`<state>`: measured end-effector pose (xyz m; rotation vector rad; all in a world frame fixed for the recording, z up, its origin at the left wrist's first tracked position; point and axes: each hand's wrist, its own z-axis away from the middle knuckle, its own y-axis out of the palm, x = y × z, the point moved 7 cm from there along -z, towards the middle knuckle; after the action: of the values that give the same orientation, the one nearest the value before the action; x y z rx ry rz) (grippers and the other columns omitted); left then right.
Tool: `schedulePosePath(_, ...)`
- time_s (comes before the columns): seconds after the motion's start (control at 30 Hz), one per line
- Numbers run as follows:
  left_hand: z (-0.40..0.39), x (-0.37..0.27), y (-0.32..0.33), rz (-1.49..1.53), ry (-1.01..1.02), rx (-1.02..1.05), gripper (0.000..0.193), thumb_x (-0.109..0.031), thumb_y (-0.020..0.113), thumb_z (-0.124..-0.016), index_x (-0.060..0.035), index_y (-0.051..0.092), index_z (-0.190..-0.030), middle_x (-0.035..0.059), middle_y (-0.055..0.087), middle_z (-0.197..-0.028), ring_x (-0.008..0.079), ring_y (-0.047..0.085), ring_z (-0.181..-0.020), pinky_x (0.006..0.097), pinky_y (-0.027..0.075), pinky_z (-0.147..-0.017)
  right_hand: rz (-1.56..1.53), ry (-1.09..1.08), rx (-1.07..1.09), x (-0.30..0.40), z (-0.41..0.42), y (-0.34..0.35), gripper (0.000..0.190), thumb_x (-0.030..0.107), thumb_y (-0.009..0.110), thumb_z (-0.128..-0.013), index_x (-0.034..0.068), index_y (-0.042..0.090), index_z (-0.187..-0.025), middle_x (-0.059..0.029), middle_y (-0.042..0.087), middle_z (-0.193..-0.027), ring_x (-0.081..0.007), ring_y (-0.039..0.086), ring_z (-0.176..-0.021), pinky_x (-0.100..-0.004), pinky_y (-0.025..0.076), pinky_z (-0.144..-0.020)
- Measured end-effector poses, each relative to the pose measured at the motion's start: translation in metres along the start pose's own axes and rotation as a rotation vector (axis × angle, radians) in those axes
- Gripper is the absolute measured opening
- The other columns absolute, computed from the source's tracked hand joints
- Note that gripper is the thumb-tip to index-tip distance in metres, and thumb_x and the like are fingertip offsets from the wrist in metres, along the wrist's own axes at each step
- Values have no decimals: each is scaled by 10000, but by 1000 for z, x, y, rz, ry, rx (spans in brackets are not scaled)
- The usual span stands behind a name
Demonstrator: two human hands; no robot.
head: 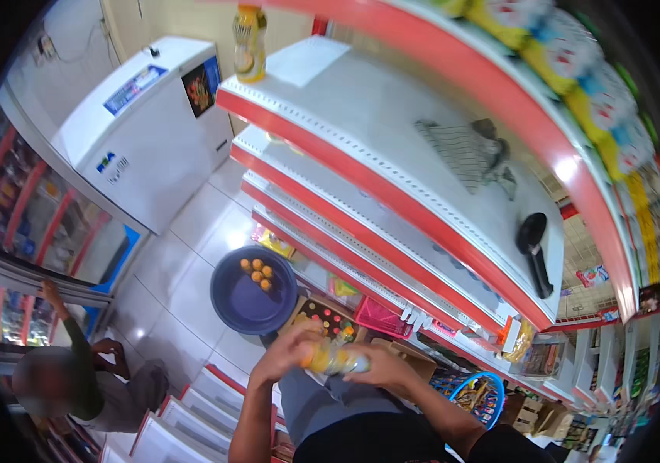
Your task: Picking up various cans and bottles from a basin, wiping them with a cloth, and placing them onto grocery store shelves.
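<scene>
Between my two hands is a yellow plastic bottle (pixel 333 359), held lying roughly sideways in front of my lap. My left hand (pixel 286 353) grips the orange cap end. My right hand (pixel 379 366) holds the other, paler end. Just beyond them a cardboard box (pixel 307 301) contains several bottles with red and yellow caps. Beside it on the tiles stands a dark blue tub (pixel 253 321) with several orange-capped bottles (pixel 257 273) grouped at its far side. Another yellow bottle (pixel 249 46) stands upright at the corner of the upper shelf.
A red-edged shelf unit (pixel 365 179) rises ahead, bearing a striped cloth (pixel 460 153) and a black-handled tool (pixel 534 254). A pink basket (pixel 382 318) and blue basket (pixel 495 393) are at right. A person (pixel 92 388) sits at left by glass-door coolers; low shelves (pixel 191 422) stand nearby.
</scene>
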<state>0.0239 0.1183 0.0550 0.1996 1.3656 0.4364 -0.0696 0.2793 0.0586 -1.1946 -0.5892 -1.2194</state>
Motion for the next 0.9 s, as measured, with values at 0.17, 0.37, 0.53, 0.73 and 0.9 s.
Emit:
schedulePosePath(0.17, -40, -40, 103, 484, 457, -321, 605, -344, 470, -976, -37, 235, -1442, 135, 448, -1320, 254, 603, -1048, 407, 501, -902, 145, -114, -504, 90, 31, -78, 807, 320, 796, -711, 76, 432, -1388, -237, 584, -1213, -371, 574, -1123, -395, 427, -997)
schedulePosePath(0.37, -63, -84, 98, 758, 330, -257, 569, -517, 398, -972, -31, 451, -1263, 131, 592, -1101, 263, 624, -967, 417, 544, -803, 465, -519, -1089, 184, 13, -260, 285, 225, 690, -799, 68, 683, -1037, -159, 669, -1085, -336, 616, -1046, -404, 461, -920)
schedulePosePath(0.53, -56, -118, 128, 712, 267, -19, 582, -565, 332, -974, -52, 483, -1205, 113, 613, -1007, 242, 647, -832, 374, 564, -691, 796, -448, -1143, 115, -39, -412, 524, 435, 675, -811, 78, 604, -1188, -220, 622, -1146, -381, 579, -1082, -434, 432, -955)
schedulePosePath(0.73, -54, -141, 88, 755, 255, 9, 607, -581, 276, -977, -70, 482, -1231, 111, 601, -1048, 273, 637, -868, 457, 540, -730, 537, -103, -1191, 100, -65, -352, 505, 417, 602, -881, -7, 600, -1153, -243, 647, -1076, -402, 613, -1012, -443, 471, -872)
schedulePosePath(0.9, -64, -149, 50, 620, 191, -93, 516, -516, 333, -998, -82, 509, -1214, 75, 621, -1009, 172, 641, -844, 327, 542, -721, -200, -149, -799, 178, -59, -140, 382, 206, 543, -916, -38, 564, -1209, -243, 575, -1229, -338, 548, -1163, -386, 409, -985)
